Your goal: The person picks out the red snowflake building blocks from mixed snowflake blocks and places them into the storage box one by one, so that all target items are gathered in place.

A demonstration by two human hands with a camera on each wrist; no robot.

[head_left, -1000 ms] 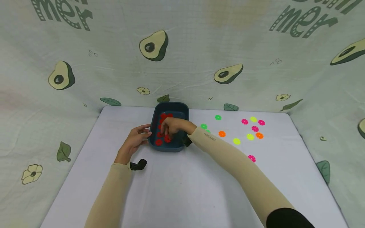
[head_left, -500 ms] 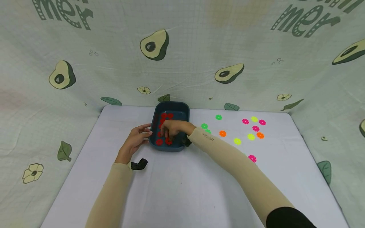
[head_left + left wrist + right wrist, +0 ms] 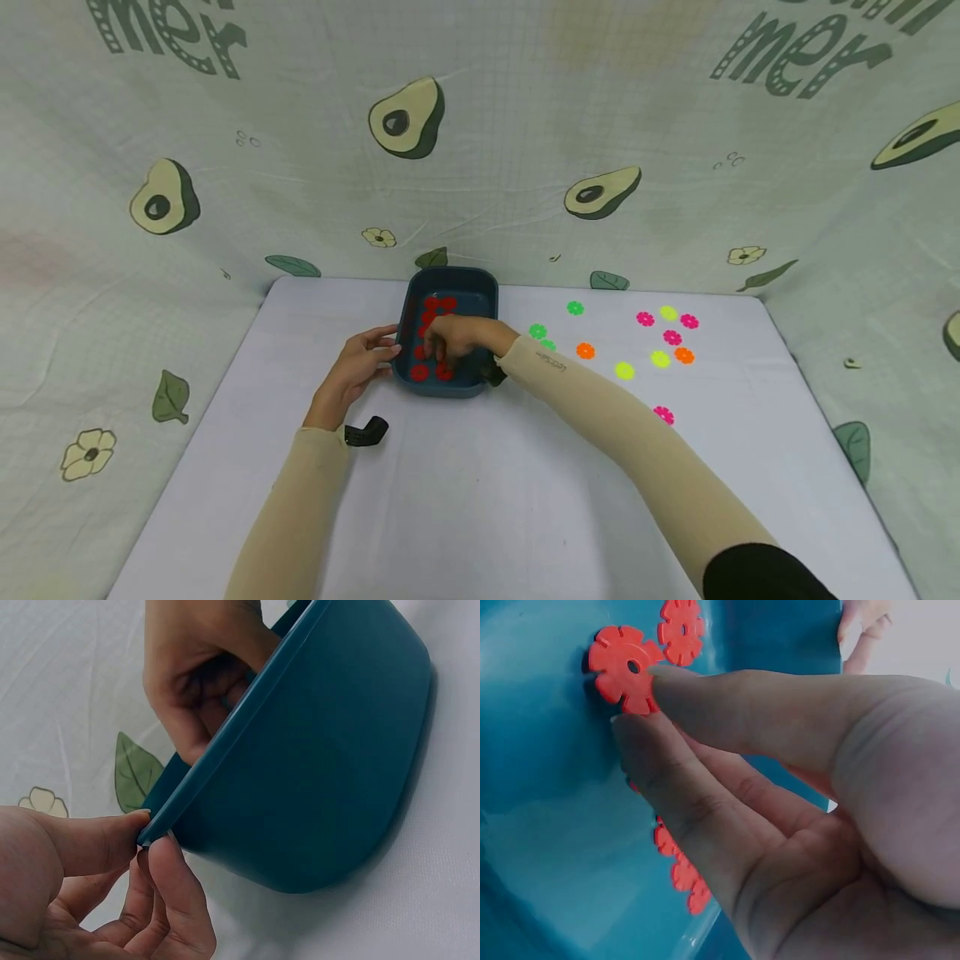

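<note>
A dark teal plastic tub (image 3: 471, 292) stands near the far edge of the white table. My left hand (image 3: 354, 372) pinches its left rim; the left wrist view shows thumb and fingertips (image 3: 171, 859) on either side of that rim. Inside the tub, my right hand (image 3: 456, 336) reaches down from the right. Its thumb and a finger pinch the edge of a red flower-shaped disc (image 3: 619, 664) close to the tub's floor. Another red disc (image 3: 681, 631) lies beside it, and several more red discs (image 3: 447, 303) form rows, partly hidden by the hand.
Flower discs lie scattered on the table to the right: green (image 3: 575, 308), orange (image 3: 585, 351), yellow (image 3: 624, 371) and pink (image 3: 663, 414). Black camera mounts (image 3: 367, 432) stick out from the wrists. A printed cloth (image 3: 495, 125) hangs behind the table.
My right hand has shifted slightly toward me inside the tub, the near red disc moving a little with it. My left hand stays on the rim.
</note>
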